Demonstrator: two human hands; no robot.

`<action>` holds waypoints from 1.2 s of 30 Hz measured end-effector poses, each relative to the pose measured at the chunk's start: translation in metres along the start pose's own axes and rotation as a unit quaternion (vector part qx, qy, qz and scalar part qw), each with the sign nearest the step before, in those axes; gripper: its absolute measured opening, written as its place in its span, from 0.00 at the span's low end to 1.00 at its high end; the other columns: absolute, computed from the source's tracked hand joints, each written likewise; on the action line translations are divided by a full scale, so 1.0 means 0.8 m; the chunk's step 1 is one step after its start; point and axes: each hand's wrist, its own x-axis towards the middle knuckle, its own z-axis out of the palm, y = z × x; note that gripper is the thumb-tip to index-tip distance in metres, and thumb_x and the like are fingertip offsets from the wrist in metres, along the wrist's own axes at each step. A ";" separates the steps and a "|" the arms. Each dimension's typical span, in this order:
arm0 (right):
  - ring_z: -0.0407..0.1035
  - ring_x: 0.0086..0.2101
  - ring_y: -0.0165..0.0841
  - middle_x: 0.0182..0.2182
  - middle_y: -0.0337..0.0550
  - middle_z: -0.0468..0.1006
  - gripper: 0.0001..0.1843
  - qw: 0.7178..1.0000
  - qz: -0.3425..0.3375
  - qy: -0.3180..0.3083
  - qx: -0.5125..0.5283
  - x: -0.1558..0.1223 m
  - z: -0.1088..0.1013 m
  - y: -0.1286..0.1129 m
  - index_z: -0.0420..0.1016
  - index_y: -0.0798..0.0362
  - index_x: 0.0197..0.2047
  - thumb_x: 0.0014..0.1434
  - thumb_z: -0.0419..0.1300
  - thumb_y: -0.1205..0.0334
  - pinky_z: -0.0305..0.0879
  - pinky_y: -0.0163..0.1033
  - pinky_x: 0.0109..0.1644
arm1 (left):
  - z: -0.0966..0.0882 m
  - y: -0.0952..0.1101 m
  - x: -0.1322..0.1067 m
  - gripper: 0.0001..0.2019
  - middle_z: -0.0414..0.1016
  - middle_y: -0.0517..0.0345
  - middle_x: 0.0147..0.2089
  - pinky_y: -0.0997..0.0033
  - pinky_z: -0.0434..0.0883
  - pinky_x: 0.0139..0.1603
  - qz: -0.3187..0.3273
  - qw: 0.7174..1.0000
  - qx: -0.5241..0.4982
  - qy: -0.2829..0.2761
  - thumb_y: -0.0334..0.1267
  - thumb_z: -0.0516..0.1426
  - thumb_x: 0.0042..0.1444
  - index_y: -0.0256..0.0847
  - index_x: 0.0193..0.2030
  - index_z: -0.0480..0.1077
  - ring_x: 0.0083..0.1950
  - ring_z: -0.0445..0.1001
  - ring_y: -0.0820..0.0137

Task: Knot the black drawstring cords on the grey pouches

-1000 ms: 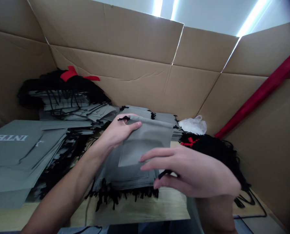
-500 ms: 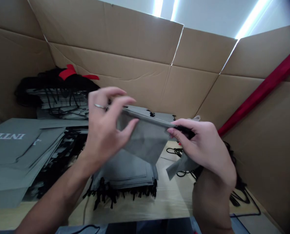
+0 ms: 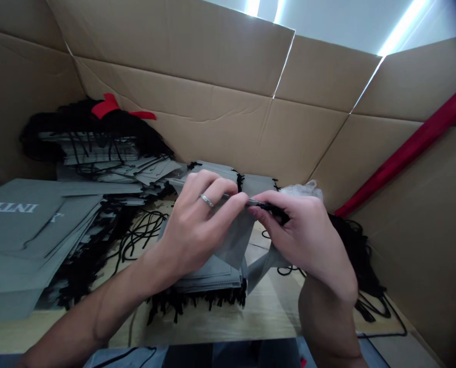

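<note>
A grey fabric bag [image 3: 233, 244] hangs between my two hands, its top edge raised above the table. My left hand [image 3: 195, 220], with a ring on one finger, is closed on that top edge; its fingertips are partly hidden. Just to the right, my right hand [image 3: 308, 232] pinches the end of the same edge between thumb and fingers. Something black [image 3: 276, 210] shows inside the right hand's grip; I cannot tell whether it is cord or a tool. Below the hands lies a stack of grey bags [image 3: 212, 281] with black cord ends along its front.
Printed grey bags [image 3: 13, 220] are piled at the left. Behind them sits a corded stack [image 3: 97, 148] with a red strip [image 3: 106, 106]. Loose black cords [image 3: 143, 230] lie beside the left pile, more black cord [image 3: 352, 255] at the right. Cardboard walls [image 3: 212, 76] enclose the table.
My left hand has moved right along the bag's top edge, from open-fingered to closed close beside my right hand. The right hand keeps its grip, shifted slightly left.
</note>
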 end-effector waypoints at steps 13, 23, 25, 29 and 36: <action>0.83 0.34 0.31 0.37 0.38 0.90 0.09 1.000 -0.021 -0.019 -0.010 0.001 0.005 -0.004 0.88 0.53 0.50 0.74 0.66 0.71 0.71 0.34 0.41 | -0.010 0.012 0.006 0.07 0.85 0.55 0.45 0.65 0.77 0.46 -0.093 0.991 -0.051 -0.081 0.27 0.58 0.77 0.43 0.48 0.73 0.48 0.79 0.64; 0.88 0.39 0.35 0.41 0.37 0.92 0.09 0.997 0.043 -0.007 0.060 -0.005 -0.013 -0.005 0.85 0.47 0.50 0.74 0.66 0.70 0.78 0.34 0.41 | -0.028 0.013 0.014 0.12 0.85 0.67 0.41 0.74 0.76 0.40 -0.251 0.925 -0.238 -0.154 0.36 0.62 0.76 0.48 0.63 0.76 0.33 0.82 0.74; 0.87 0.36 0.34 0.38 0.36 0.92 0.06 0.998 0.043 0.002 0.055 -0.007 -0.016 -0.005 0.86 0.46 0.47 0.74 0.67 0.67 0.76 0.35 0.39 | -0.028 0.013 0.014 0.13 0.87 0.66 0.41 0.73 0.77 0.40 -0.266 0.918 -0.250 -0.153 0.40 0.63 0.76 0.49 0.64 0.80 0.33 0.81 0.74; 0.81 0.31 0.31 0.35 0.35 0.90 0.06 0.998 0.035 0.006 0.051 -0.007 -0.017 -0.007 0.87 0.46 0.46 0.76 0.68 0.64 0.73 0.36 0.37 | -0.028 0.011 0.012 0.08 0.91 0.62 0.46 0.71 0.75 0.36 -0.291 0.908 -0.263 -0.149 0.41 0.64 0.75 0.49 0.53 0.86 0.35 0.83 0.72; 0.72 0.25 0.27 0.28 0.32 0.82 0.04 0.994 0.056 -0.003 0.090 -0.006 -0.015 -0.005 0.86 0.47 0.46 0.76 0.69 0.61 0.68 0.34 0.32 | -0.030 0.008 0.016 0.05 0.85 0.56 0.51 0.73 0.71 0.29 -0.270 0.925 -0.243 -0.115 0.36 0.65 0.71 0.45 0.47 0.85 0.34 0.77 0.75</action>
